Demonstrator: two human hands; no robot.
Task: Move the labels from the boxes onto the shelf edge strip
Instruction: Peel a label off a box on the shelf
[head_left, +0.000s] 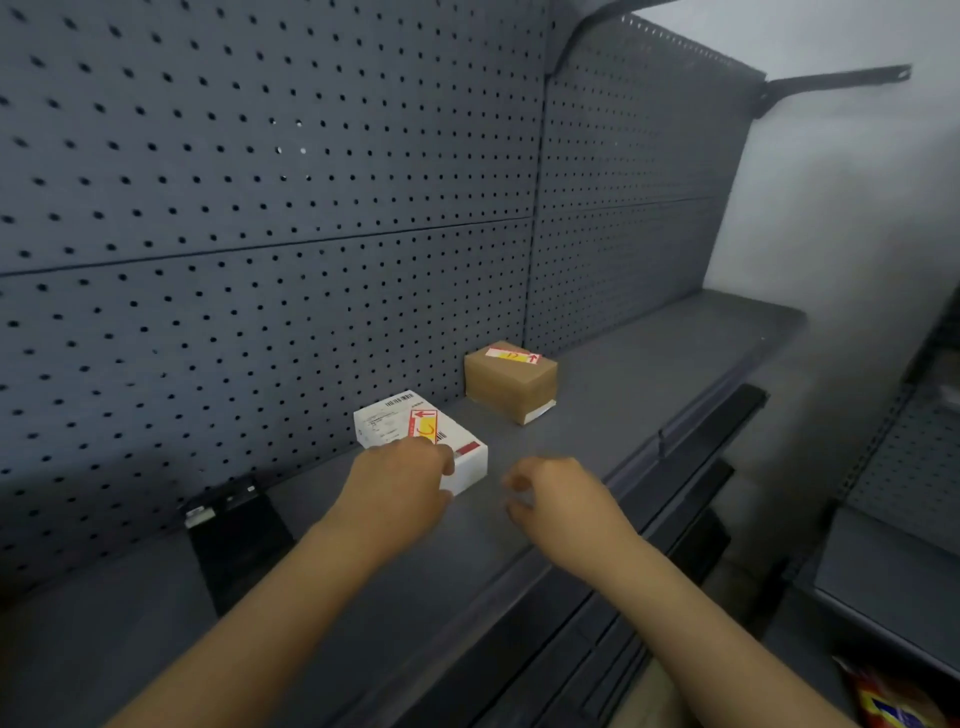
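A white box (395, 423) lies flat on the dark grey shelf (623, 395), near the pegboard back. A red and yellow label (425, 422) sits on its top face. My left hand (400, 480) rests on the box's near end, fingers curled over its edge. My right hand (561, 499) hovers just right of the box, fingers loosely bent, holding nothing. A brown cardboard box (511, 384) stands farther back, with a similar label (511, 356) on top. The shelf edge strip (691, 431) runs along the front of the shelf, on the right.
A grey pegboard wall (260, 208) backs the shelf. A black bracket (234, 525) stands on the shelf at the left. Another shelf unit (893, 519) is at the far right, with a colourful packet (883, 701) low in the corner.
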